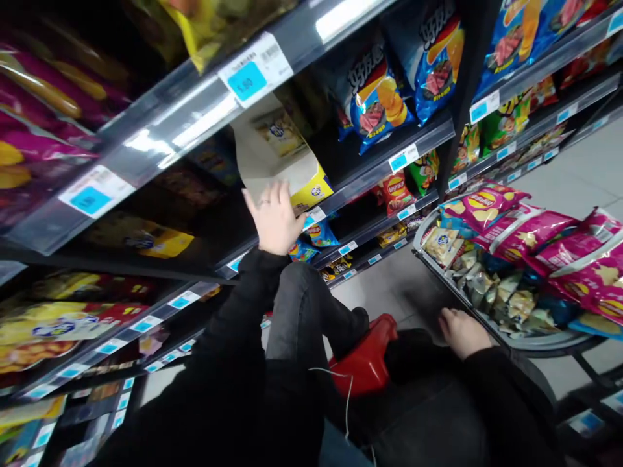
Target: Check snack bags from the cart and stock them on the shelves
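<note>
My left hand (277, 219) is at an open cardboard display box (252, 150) with a yellow front, on the middle shelf. Its fingers reach over the box's front wall, and the thumb lies at the outer side. A small cream snack packet (281, 133) lies inside the box. My right hand (466, 332) hangs low beside the shopping basket (442, 277), fingers loosely bent and partly hidden, with nothing visible in it. The basket holds magenta chip bags (530, 237) and several small packets (520, 305). A cream packet (442, 245) lies at its near corner.
Blue chip bags (377, 97) stand to the right on the same shelf. A shelf edge with price tags (256, 74) runs above my left hand. Yellow bags (150, 240) lie to the left. Below me is a red plastic object (365, 363), with a white cord (349, 395) nearby.
</note>
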Demonstrator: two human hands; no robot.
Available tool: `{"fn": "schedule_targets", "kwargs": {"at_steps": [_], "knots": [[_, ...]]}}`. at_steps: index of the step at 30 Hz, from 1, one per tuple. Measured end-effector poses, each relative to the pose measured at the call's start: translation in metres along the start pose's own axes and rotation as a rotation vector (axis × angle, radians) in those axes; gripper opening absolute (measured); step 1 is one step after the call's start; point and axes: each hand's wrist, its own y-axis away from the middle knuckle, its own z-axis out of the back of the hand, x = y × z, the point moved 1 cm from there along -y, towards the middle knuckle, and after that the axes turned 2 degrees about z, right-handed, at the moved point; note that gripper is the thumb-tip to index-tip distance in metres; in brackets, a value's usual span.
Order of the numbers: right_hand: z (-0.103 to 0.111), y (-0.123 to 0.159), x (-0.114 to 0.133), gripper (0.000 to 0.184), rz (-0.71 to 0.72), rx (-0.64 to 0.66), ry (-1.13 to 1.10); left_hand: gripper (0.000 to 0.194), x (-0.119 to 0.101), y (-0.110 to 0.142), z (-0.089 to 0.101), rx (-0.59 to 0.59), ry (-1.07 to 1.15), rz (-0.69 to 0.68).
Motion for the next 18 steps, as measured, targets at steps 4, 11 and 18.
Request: {"fn": "schedule_targets", "kwargs": {"at_steps": [4,11,18], "knots": [[-0.022,0.007,-0.010,0.030,-0.108,0.036,-0.077,0.030,0.017,-0.022,0.002,0.226,-0.033,0.008],[-0.013,0.005,-0.017,0.030,-0.207,0.130,-0.100,0.015,0.006,0.017,0.053,0.269,0.036,-0.225],[0.006,0.004,0.004,0.031,-0.340,0.205,-0.061,0.017,0.024,0.112,0.152,0.229,0.484,-0.381]]}}
